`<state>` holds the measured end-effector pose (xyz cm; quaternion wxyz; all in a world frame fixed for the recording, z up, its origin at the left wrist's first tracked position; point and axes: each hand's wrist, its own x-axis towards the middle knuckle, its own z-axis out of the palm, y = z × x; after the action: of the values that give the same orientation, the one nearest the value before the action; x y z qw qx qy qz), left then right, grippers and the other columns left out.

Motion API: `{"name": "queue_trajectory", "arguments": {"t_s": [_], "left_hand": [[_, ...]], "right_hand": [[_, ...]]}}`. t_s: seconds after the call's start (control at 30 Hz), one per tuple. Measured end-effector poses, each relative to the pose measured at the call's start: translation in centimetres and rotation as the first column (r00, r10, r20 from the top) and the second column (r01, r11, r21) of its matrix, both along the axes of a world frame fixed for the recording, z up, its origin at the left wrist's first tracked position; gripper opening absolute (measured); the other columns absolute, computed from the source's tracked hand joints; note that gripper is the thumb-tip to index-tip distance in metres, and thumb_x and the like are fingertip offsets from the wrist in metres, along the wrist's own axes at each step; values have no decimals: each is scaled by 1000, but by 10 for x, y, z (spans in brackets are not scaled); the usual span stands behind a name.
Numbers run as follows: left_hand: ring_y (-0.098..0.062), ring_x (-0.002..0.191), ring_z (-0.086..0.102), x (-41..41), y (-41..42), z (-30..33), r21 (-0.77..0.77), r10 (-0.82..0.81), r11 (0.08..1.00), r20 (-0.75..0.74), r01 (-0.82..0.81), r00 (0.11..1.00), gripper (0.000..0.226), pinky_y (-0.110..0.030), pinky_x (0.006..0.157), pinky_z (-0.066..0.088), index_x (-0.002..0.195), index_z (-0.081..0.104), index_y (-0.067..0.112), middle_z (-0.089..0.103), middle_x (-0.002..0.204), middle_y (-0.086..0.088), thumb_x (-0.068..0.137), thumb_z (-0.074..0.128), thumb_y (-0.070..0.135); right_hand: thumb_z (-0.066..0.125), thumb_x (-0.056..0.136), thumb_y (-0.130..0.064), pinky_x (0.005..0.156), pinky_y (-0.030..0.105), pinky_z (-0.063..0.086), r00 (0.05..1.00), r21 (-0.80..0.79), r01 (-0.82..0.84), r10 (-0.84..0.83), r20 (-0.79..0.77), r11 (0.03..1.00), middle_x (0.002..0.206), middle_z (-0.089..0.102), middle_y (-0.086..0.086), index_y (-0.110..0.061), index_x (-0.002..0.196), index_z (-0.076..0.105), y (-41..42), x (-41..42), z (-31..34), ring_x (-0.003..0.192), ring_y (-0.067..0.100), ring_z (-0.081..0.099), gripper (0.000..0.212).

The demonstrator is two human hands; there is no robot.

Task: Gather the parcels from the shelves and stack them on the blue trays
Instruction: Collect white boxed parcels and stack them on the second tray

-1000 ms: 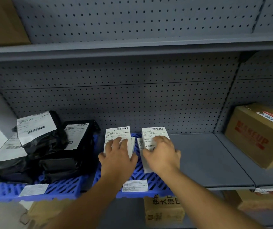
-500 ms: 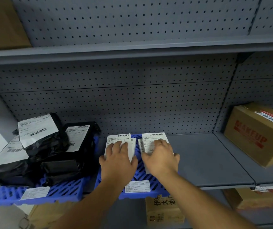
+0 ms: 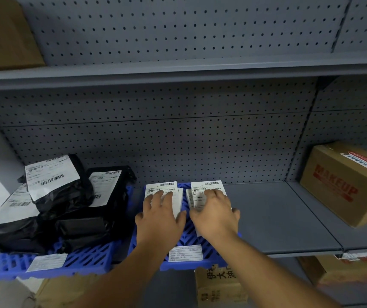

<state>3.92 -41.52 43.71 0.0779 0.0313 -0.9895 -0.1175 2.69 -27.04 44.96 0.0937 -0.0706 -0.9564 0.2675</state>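
Two small white parcels with barcode labels lie side by side on the middle blue tray (image 3: 189, 238). My left hand (image 3: 160, 216) rests flat on the left white parcel (image 3: 162, 190), fingers straight. My right hand (image 3: 216, 216) presses on the right white parcel (image 3: 209, 185) with fingers spread over its label. A pile of black parcel bags (image 3: 62, 205) with white labels sits on the left blue tray (image 3: 89, 258).
A brown "MAKEUP" carton (image 3: 344, 183) stands on the grey shelf (image 3: 273, 216) at right. More cartons sit on the shelf below (image 3: 220, 285) and one at the upper left (image 3: 4, 34). Pegboard backs the shelves.
Both hands have laid the two white parcels down flatter onto the blue tray; the parcels' upper edges sank lower and the hands stay on top of them.
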Motion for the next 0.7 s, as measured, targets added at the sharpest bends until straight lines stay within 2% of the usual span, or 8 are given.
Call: {"name": "queue_trajectory", "arguments": {"t_s": [0.1, 0.7], "left_hand": [[-22, 153, 16, 1, -1, 1, -3, -2, 1000, -15, 2, 1000, 68, -53, 114, 33, 158, 25, 32, 22, 166, 5, 99, 38, 64], [-22, 150, 24, 0, -5, 6, 11, -28, 1000, -96, 29, 995, 61, -53, 118, 31, 154, 34, 31, 30, 162, 5, 100, 40, 59]], "right_hand": [[62, 86, -46, 111, 49, 32, 1000, -3, -5, 5, -4, 1000, 137, 52, -11, -27, 136, 54, 0, 1, 2, 134, 13, 42, 54], [55, 91, -44, 114, 52, 30, 1000, 6, 7, -7, -1, 1000, 142, 53, -7, -27, 140, 51, 7, 5, 8, 134, 16, 44, 53]]}}
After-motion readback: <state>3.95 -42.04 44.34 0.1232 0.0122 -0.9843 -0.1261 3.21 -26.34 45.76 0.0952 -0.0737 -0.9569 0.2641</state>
